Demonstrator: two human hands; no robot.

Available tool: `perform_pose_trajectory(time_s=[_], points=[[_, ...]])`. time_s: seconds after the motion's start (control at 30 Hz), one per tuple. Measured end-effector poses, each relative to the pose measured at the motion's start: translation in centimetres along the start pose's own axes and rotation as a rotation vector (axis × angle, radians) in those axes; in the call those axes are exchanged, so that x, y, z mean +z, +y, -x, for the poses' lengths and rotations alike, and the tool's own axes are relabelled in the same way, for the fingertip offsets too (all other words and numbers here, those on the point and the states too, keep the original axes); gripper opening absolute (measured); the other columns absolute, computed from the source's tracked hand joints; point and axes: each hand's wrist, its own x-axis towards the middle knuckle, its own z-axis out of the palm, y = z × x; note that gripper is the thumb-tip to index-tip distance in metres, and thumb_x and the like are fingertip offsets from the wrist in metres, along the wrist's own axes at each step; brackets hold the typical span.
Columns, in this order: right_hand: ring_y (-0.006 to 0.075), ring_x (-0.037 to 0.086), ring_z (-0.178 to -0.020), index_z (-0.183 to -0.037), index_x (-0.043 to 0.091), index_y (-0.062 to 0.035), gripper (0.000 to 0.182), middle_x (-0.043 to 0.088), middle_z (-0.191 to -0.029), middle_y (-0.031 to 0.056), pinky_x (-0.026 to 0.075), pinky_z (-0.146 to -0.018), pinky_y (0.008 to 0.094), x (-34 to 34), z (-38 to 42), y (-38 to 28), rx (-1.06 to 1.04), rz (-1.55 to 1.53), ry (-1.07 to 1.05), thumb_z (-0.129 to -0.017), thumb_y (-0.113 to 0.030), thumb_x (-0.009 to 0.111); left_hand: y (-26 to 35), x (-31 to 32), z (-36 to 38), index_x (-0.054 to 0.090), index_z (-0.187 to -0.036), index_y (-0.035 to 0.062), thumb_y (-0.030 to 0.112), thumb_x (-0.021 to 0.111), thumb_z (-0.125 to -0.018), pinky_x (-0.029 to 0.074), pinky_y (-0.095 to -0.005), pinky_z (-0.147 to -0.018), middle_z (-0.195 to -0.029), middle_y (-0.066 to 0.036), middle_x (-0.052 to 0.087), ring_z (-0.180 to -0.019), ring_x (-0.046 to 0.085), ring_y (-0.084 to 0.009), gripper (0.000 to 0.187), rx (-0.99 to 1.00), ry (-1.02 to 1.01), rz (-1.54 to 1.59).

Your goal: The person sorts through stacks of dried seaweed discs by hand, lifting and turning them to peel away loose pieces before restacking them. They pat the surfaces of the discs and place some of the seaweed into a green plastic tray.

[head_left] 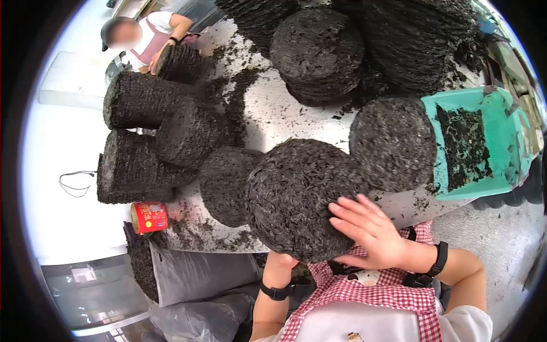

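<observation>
White worktop [272,111] is covered in dark crumbs, with a teal basket [504,154] at its right side, so I'll place everything from that. Right beside the basket sits a flat round stack [393,142] of what looks like dried seaweed, and next along, farther left from the basket, is the round bundle [299,196] being handled, at the near edge. The right hand [373,233] is open, fingers spread flat against the bundle's basket side. The left hand [280,267] is at its underside, away from the basket, mostly hidden, so can't tell how its fingers are set. Way across from the basket are some more rolls [134,100] and a red tin [151,218], plus a co-worker [156,37] beyond. Honestly the risk imo is the bundle tipping off the edge on the side away from the basket if the left hand slips, since the open palm isn't wrapped around anything. Pressing too hard could also crumble the brittle-looking rim or knock the stack by the basket
</observation>
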Motion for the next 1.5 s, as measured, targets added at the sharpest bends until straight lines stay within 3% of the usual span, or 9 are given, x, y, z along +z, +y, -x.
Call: perform_pose_trajectory(time_s=[0.17, 0.5, 0.7, 0.83, 0.87, 0.97, 1.03, 1.17, 1.5], points=[[0.0312, 0.040, -0.130, -0.131, 0.046, -0.0043, 0.072, 0.042, -0.139, 0.0158, 0.032, -0.107, 0.0460, -0.4, -0.2, 0.8, -0.034, -0.045, -0.032, -0.068, -0.024, 0.074, -0.5, -4.2, -0.5, 0.039, -0.134, 0.0024, 0.043, 0.084, -0.052, 0.041, -0.0481, -0.101, -0.133, -0.016, 0.046, -0.119, 0.047, -0.0341, 0.102, 0.184, -0.042, -0.134], [0.0300, 0.046, -0.125, -0.126, 0.051, -0.0035, 0.060, 0.048, -0.135, 0.0131, 0.037, -0.105, 0.0444, -1.8, -0.3, 1.3, 0.038, -0.056, -0.011, -0.067, -0.004, 0.059, 1.3, -0.1, -2.0, 0.039, -0.134, 0.0042, 0.007, 0.077, -0.059, 0.040, -0.0459, -0.101, -0.130, -0.013, 0.049, -0.121, 0.047, -0.0315, 0.084, 0.014, 0.171, 0.208], [0.0235, 0.054, -0.115, -0.122, 0.051, 0.0015, 0.037, 0.060, -0.117, 0.0118, 0.038, -0.102, 0.0370, -5.7, 4.9, 4.0, 0.775, -0.442, 0.791, -0.087, -0.008, 0.054, 0.4, -4.8, -0.5, 0.046, -0.127, 0.0021, -0.002, 0.064, -0.060, 0.044, -0.0448, -0.096, -0.122, -0.013, 0.055, -0.114, 0.053, -0.0314, 0.070, 0.028, -0.064, 0.052], [0.0226, 0.033, -0.133, -0.136, 0.036, -0.0020, 0.052, 0.038, -0.140, 0.0131, 0.022, -0.110, 0.0383, -5.5, 5.2, 7.4, 0.727, -0.173, 1.017, -0.089, -0.012, 0.056, 0.1, -4.9, -0.3, 0.048, -0.125, 0.0022, -0.003, 0.065, -0.060, 0.045, -0.0441, -0.095, -0.120, -0.013, 0.056, -0.113, 0.054, -0.0314, 0.068, 0.030, 0.001, 0.066], [0.0228, 0.018, -0.139, -0.142, 0.025, -0.0046, 0.064, 0.021, -0.149, 0.0127, 0.014, -0.113, 0.0403, -5.6, 5.9, 7.1, 0.673, -0.078, 0.875, -0.087, -0.013, 0.058, 0.0, -5.1, -0.1, 0.047, -0.126, 0.0022, -0.003, 0.067, -0.061, 0.044, -0.0436, -0.096, -0.121, -0.013, 0.056, -0.113, 0.053, -0.0307, 0.068, 0.006, 0.033, 0.044], [0.0295, 0.040, -0.128, -0.131, 0.043, -0.0003, 0.060, 0.043, -0.136, 0.0151, 0.028, -0.107, 0.0429, -5.2, 3.4, 3.0, 0.374, -0.272, 0.374, -0.081, -0.023, 0.067, -1.0, -4.7, -0.2, 0.045, -0.128, 0.0020, -0.002, 0.070, -0.064, 0.043, -0.0421, -0.098, -0.123, -0.012, 0.054, -0.115, 0.052, -0.0281, 0.069, -0.019, 0.053, -0.056], [0.0344, 0.037, -0.129, -0.131, 0.043, -0.0006, 0.074, 0.038, -0.139, 0.0196, 0.027, -0.108, 0.0451, -4.0, 1.0, 0.5, 0.161, -0.025, -0.015, -0.074, -0.035, 0.074, -2.3, -1.8, -1.0, 0.044, -0.129, 0.0019, -0.002, 0.073, -0.067, 0.043, -0.0409, -0.099, -0.124, -0.011, 0.054, -0.116, 0.051, -0.0255, 0.069, 0.059, -0.050, -0.146], [0.0301, 0.039, -0.130, -0.130, 0.044, -0.0016, 0.063, 0.039, -0.140, 0.0154, 0.037, -0.105, 0.0397, 0.0, 0.2, 1.2, 0.093, -0.063, -0.113, -0.076, -0.022, 0.070, -4.0, -0.5, -1.4, 0.041, -0.131, 0.0021, -0.005, 0.075, -0.068, 0.044, -0.0376, -0.097, -0.126, -0.010, 0.051, -0.116, 0.050, -0.0219, 0.072, 0.102, -0.124, -0.524], [0.0289, 0.056, -0.112, -0.115, 0.056, -0.0024, 0.038, 0.057, -0.122, 0.0128, 0.050, -0.089, 0.0362, -0.7, 0.2, 1.5, 0.000, 0.016, 0.086, -0.080, -0.015, 0.065, -2.8, 0.4, -1.0, 0.044, -0.127, 0.0003, -0.009, 0.071, -0.068, 0.046, -0.0350, -0.094, -0.120, -0.010, 0.055, -0.109, 0.055, -0.0199, 0.065, 0.086, -0.187, -0.371]])
